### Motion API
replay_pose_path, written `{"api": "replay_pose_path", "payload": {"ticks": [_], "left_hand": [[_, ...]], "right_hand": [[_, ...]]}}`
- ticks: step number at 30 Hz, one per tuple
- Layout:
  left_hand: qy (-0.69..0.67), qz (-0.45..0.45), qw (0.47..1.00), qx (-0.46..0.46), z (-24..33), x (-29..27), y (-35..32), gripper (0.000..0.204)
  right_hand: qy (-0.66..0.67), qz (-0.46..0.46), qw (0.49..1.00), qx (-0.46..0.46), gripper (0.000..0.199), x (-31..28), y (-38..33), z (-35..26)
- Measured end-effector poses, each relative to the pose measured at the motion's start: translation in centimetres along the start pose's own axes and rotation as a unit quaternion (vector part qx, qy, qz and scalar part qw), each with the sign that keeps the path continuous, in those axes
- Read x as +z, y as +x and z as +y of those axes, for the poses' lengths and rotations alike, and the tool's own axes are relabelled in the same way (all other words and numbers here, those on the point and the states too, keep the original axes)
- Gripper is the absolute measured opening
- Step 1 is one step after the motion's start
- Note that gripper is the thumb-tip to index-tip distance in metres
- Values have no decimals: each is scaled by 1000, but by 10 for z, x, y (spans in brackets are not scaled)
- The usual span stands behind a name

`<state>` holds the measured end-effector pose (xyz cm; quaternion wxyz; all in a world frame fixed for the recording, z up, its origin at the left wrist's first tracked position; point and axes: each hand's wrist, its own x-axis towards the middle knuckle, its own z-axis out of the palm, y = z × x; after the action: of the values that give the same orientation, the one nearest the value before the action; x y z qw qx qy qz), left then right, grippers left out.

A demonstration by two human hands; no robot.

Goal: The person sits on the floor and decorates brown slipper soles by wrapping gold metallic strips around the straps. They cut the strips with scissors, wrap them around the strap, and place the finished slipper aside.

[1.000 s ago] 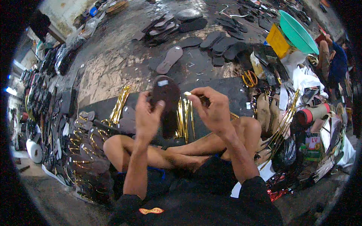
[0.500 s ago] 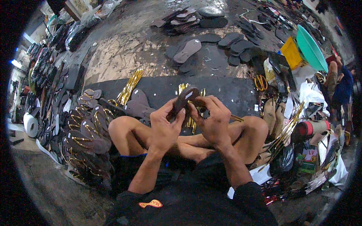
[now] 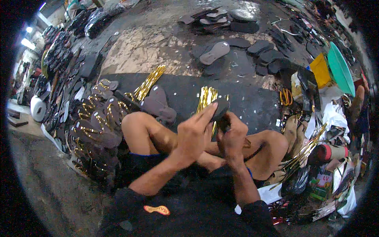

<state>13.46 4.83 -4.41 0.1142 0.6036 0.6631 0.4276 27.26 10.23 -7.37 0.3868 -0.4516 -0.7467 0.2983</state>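
Observation:
I sit cross-legged on the floor and hold a dark sandal sole (image 3: 219, 109) up in front of me. My left hand (image 3: 194, 134) grips it along its left side, fingers stretched over its face. My right hand (image 3: 232, 134) clasps the lower right part of the same sole, fingers curled tight. A bundle of gold straps (image 3: 206, 98) lies on the black mat (image 3: 252, 103) just behind the sole.
Finished soles with gold straps (image 3: 92, 130) are stacked at my left. More gold straps (image 3: 149, 82) and loose soles (image 3: 160, 106) lie on the mat. Dark soles (image 3: 215, 52) are scattered farther off. A yellow box (image 3: 320, 70), a green basin (image 3: 340, 68) and bags crowd the right.
The sole came down from an upright, raised position to a lower, tilted one close to my knees. Both hands closed in around it and my head tipped downward.

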Motion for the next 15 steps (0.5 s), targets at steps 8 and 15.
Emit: {"api": "replay_pose_path", "payload": {"ticks": [8,15], "left_hand": [[-11,-26,1000,-8,-2,-16,1,52],[-12,-2,1000,7,14,-17,3,55]], "right_hand": [[-8,-79,995,-54,18,-4,9,8],[24,-31,999,-13,19,-12,1,-7]]}}
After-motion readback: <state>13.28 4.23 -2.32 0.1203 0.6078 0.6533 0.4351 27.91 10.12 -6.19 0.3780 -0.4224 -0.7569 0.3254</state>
